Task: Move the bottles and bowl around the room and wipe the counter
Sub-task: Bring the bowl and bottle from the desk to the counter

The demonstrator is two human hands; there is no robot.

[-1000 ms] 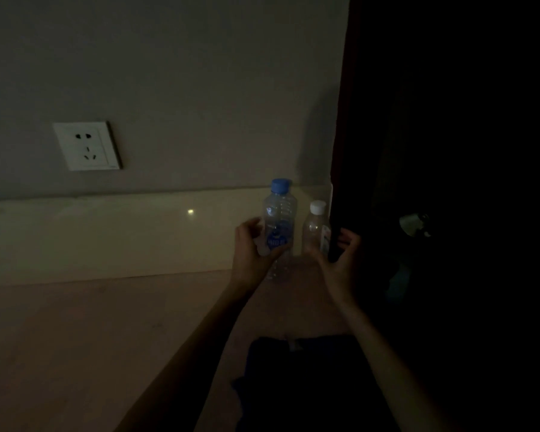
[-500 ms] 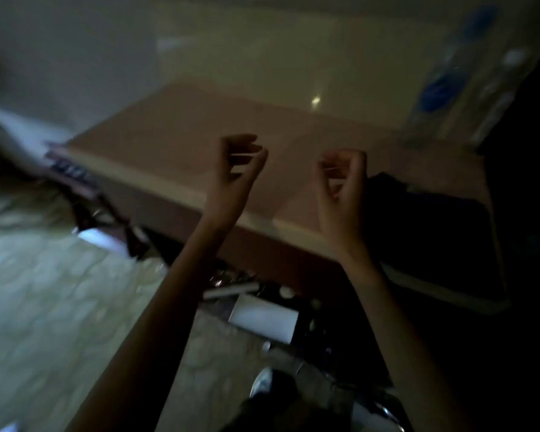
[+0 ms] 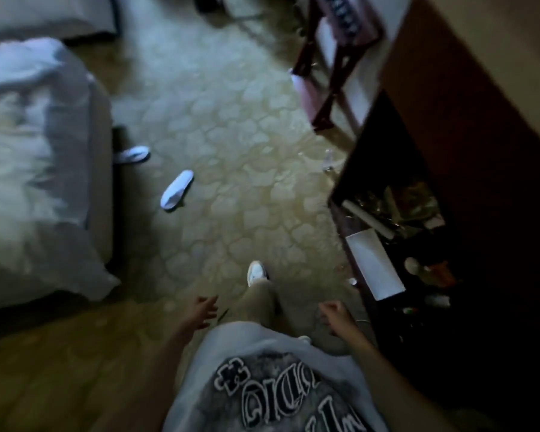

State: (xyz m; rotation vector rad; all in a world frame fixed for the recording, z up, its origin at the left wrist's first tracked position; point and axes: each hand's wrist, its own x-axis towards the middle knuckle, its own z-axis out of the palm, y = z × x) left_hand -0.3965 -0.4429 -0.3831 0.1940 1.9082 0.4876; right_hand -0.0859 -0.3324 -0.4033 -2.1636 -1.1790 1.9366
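Looking down at the carpeted floor point(image 3: 231, 169) of a dim room, blurred by motion. Left hand point(image 3: 201, 311) at 6 o'clock, low in the frame, fingers spread and relaxed, holding nothing. Right hand point(image 3: 335, 313) at about 5 o'clock, fingers curled loosely inward, also holding nothing. Between both hands a leg in light trousers with a white shoe point(image 3: 256, 272) set on the carpet, and below that a grey shirt point(image 3: 272, 378) with a dark print. At 9 o'clock a bed point(image 3: 44, 169) with white rumpled bedding. Near its corner, two white slippers: one slipper point(image 3: 134, 154) partly under the bed edge, the other slipper point(image 3: 176, 190) lying free on the carpet just beside it. At 3 o'clock the dark wooden surface point(image 3: 468, 126), seen from the edge, with an open shelf point(image 3: 396, 232) below holding a white flat box point(image 3: 374, 269) and small cluttered things, too dark to name. At 1 o'clock a red-brown wooden rack point(image 3: 331, 63) standing on the floor. Bottles and bowl not visible anywhere in this view; something small and clear on the floor near the surface's corner point(image 3: 328, 160), too blurred to tell what.
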